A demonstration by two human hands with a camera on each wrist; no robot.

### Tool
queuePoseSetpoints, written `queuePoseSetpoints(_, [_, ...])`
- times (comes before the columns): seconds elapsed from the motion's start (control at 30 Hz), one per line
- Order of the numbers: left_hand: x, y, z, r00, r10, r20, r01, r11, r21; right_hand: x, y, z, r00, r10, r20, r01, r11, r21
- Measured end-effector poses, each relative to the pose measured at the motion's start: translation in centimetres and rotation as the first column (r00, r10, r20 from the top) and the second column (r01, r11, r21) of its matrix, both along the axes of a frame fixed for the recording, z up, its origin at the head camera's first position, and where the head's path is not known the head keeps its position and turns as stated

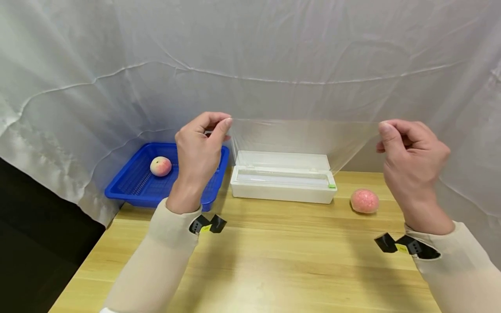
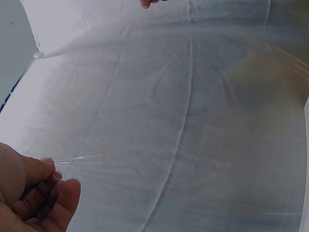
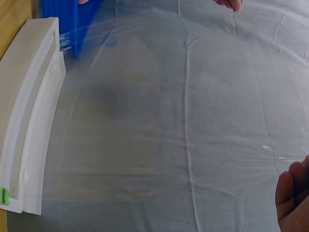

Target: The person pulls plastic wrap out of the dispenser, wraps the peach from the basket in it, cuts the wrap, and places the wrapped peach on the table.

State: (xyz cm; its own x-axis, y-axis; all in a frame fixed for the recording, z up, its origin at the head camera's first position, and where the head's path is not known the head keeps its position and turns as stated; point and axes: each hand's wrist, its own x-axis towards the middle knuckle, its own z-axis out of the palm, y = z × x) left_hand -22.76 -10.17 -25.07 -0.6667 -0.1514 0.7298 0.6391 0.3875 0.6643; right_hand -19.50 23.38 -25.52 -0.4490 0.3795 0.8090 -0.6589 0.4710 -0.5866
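Observation:
A sheet of clear plastic wrap (image 1: 297, 134) stretches between my two raised hands and runs down into a white dispenser box (image 1: 282, 193) with its lid up. My left hand (image 1: 201, 145) pinches one top corner between thumb and forefinger. The other top corner is pinched by my right hand (image 1: 415, 152). In the left wrist view, thin creases of film fan out from the left fingertips (image 2: 47, 166). From the right wrist, the film (image 3: 120, 121) spreads away from the box, which bears a green tab (image 3: 5, 195) at one end.
Left of the box, a blue plastic basket (image 1: 137, 200) holds a peach (image 1: 161, 166). A pink, round, speckled object (image 1: 365, 201) lies on the wooden table (image 1: 282, 252) to the right of the box. A pale grey curtain (image 1: 274, 43) hangs behind everything.

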Motion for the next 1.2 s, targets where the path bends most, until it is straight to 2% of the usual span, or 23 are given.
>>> queuePoseSetpoints(0.23, [2.1, -0.8, -0.5, 0.999, -0.038, -0.033, 0.039, 0.999, 0.023, 1.3, 0.4, -0.7, 0.993, 0.038, -0.113, -0.035, 0.999, 0.025])
queuePoseSetpoints(0.37, [3.2, -1.5, -1.0, 0.997, -0.049, -0.063, 0.050, 0.999, 0.015, 2.6, 0.2, -1.0, 0.974, 0.135, -0.183, -0.128, 0.991, 0.045])
queuePoseSetpoints(0.47, [4.0, -2.2, -1.5, 0.994, -0.064, -0.090, 0.063, 0.998, -0.009, 3.7, 0.4, -1.1, 0.949, 0.232, -0.212, -0.221, 0.972, 0.075])
queuePoseSetpoints(0.5, [4.2, -2.5, -1.7, 0.990, -0.079, -0.115, 0.077, 0.997, -0.028, 4.1, 0.6, -1.3, 0.934, 0.284, -0.218, -0.271, 0.959, 0.087])
queuePoseSetpoints(0.57, [4.5, -3.1, -2.3, 0.969, -0.164, -0.186, 0.152, 0.986, -0.074, 4.8, 1.5, -1.6, 0.881, 0.425, -0.209, -0.411, 0.905, 0.111])
queuePoseSetpoints(0.6, [4.6, -3.5, -2.6, 0.949, -0.224, -0.222, 0.204, 0.973, -0.108, 5.5, 2.1, -1.8, 0.857, 0.487, -0.168, -0.474, 0.873, 0.114])
queuePoseSetpoints(0.63, [4.7, -4.0, -2.9, 0.922, -0.294, -0.253, 0.263, 0.953, -0.148, 6.3, 2.8, -2.0, 0.861, 0.501, -0.087, -0.491, 0.863, 0.117])
queuePoseSetpoints(0.67, [4.8, -4.4, -3.2, 0.888, -0.371, -0.271, 0.327, 0.925, -0.192, 6.9, 3.6, -2.2, 0.838, 0.545, -0.017, -0.539, 0.833, 0.123])
queuePoseSetpoints(0.7, [4.9, -4.8, -3.4, 0.848, -0.456, -0.272, 0.402, 0.886, -0.233, 7.6, 4.4, -2.4, 0.795, 0.604, 0.050, -0.605, 0.787, 0.121])
queuePoseSetpoints(0.77, [5.2, -5.7, -4.0, 0.759, -0.615, -0.213, 0.548, 0.780, -0.303, 8.5, 5.8, -2.9, 0.686, 0.708, 0.165, -0.727, 0.668, 0.159])
queuePoseSetpoints(0.8, [5.4, -6.1, -4.2, 0.715, -0.681, -0.157, 0.613, 0.720, -0.326, 8.9, 6.3, -3.1, 0.637, 0.736, 0.229, -0.771, 0.608, 0.191])
queuePoseSetpoints(0.83, [5.7, -6.5, -4.5, 0.673, -0.735, -0.087, 0.672, 0.656, -0.344, 8.9, 6.6, -3.2, 0.578, 0.767, 0.278, -0.815, 0.528, 0.236])
queuePoseSetpoints(0.87, [6.0, -6.9, -4.7, 0.633, -0.774, -0.007, 0.723, 0.594, -0.354, 8.8, 7.0, -3.5, 0.470, 0.825, 0.315, -0.878, 0.401, 0.259])
queuePoseSetpoints(0.9, [6.4, -7.3, -4.9, 0.596, -0.799, 0.080, 0.765, 0.535, -0.358, 8.7, 7.2, -3.8, 0.396, 0.839, 0.373, -0.909, 0.303, 0.285])
queuePoseSetpoints(0.93, [6.7, -7.6, -5.1, 0.562, -0.811, 0.165, 0.799, 0.479, -0.364, 8.7, 7.3, -4.1, 0.345, 0.835, 0.430, -0.924, 0.220, 0.314])
queuePoseSetpoints(0.97, [7.1, -7.9, -5.3, 0.535, -0.809, 0.243, 0.822, 0.431, -0.373, 8.8, 7.3, -4.4, 0.330, 0.806, 0.491, -0.924, 0.168, 0.344])
queuePoseSetpoints(1.0, [7.5, -8.0, -5.5, 0.513, -0.801, 0.309, 0.838, 0.389, -0.383, 8.9, 7.4, -4.8, 0.332, 0.764, 0.553, -0.921, 0.138, 0.363])
queuePoseSetpoints(1.03, [7.8, -8.1, -5.8, 0.493, -0.789, 0.366, 0.851, 0.349, -0.393, 9.0, 7.4, -5.4, 0.322, 0.729, 0.604, -0.924, 0.103, 0.367])
queuePoseSetpoints(1.07, [8.1, -8.1, -6.0, 0.478, -0.775, 0.414, 0.858, 0.311, -0.408, 9.2, 7.5, -6.0, 0.314, 0.689, 0.653, -0.929, 0.080, 0.362])
queuePoseSetpoints(1.13, [8.6, -8.0, -6.7, 0.445, -0.742, 0.502, 0.874, 0.236, -0.425, 9.7, 7.5, -7.4, 0.293, 0.613, 0.734, -0.944, 0.063, 0.325])
queuePoseSetpoints(1.2, [9.0, -7.6, -7.5, 0.428, -0.699, 0.573, 0.877, 0.169, -0.449, 10.4, 7.5, -8.8, 0.262, 0.526, 0.809, -0.963, 0.080, 0.259])
